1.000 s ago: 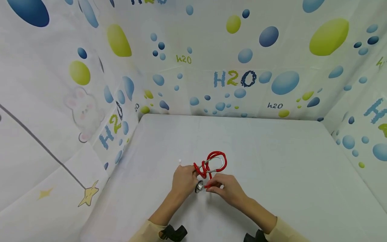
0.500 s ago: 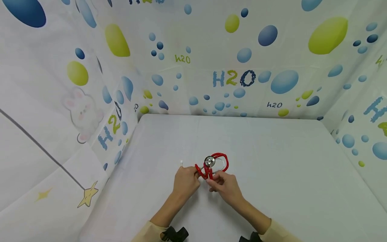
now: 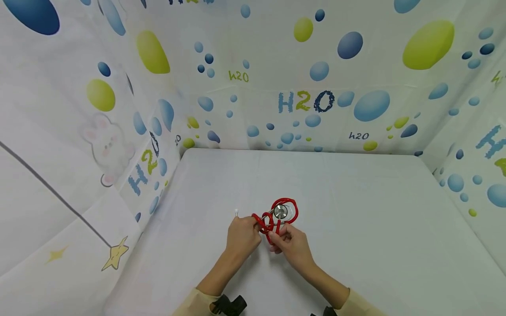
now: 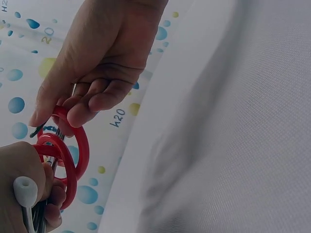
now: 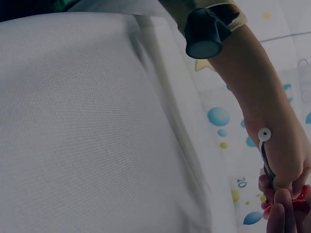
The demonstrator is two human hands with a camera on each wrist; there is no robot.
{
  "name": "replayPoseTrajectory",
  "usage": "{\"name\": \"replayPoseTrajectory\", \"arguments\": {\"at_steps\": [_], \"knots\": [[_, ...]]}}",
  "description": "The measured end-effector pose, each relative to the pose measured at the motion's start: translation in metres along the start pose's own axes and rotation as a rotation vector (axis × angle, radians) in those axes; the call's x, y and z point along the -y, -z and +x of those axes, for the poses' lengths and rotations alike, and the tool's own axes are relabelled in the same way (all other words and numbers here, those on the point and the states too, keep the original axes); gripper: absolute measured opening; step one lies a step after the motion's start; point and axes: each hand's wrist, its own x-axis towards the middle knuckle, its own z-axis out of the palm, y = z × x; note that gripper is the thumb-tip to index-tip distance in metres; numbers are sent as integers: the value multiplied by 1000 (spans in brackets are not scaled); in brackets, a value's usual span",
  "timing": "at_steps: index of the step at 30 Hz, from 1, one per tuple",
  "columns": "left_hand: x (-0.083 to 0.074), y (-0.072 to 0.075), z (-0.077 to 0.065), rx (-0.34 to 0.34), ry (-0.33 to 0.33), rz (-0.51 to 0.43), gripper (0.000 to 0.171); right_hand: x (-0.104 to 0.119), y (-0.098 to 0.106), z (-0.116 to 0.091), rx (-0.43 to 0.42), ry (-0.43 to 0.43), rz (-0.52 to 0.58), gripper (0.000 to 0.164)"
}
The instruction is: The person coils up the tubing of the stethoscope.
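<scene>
- head view: the stethoscope (image 3: pixel 278 225) is held above the near middle of the white table (image 3: pixel 367 228), between both hands.
- head view: the left hand (image 3: pixel 242 235) has curled fingers at one side of it; the right hand (image 3: pixel 295 246) pinches the red tube just below the round metal disc (image 3: pixel 280 211).
- head view: the table spreads wide past both hands; its far edge, by the spotted sheet (image 3: pixel 261 48), is well apart from them.
- left wrist view: what the head view hides shows here, left fingers wrapped round the metal tubes (image 4: pixel 38 221) and a white ear tip (image 4: pixel 25 191) beside the hand.
- right wrist view: a dark device (image 5: pixel 204 36) sits at the left sleeve (image 5: pixel 182 14); right fingertips (image 5: pixel 275 219) are near the left hand.
</scene>
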Motion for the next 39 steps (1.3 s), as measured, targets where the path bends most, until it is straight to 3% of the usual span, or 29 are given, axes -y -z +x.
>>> {"name": "replayPoseTrajectory", "arguments": {"at_steps": [9,14,20,32,39], "knots": [[0,0,-1,6,2,1,16,24,3,-7,50,-43,51,20],[0,1,-1,0,4,-8,15,13,0,-4,32,-45,44,22],[1,2,0,-13,9,-19,13,-3,-3,2,-36,-69,-45,28],[2,1,0,-23,3,-14,13,-6,-2,2,-59,-104,-31,39],[1,1,-1,-19,0,-2,14,-5,-2,2,-62,-120,-21,38]]}}
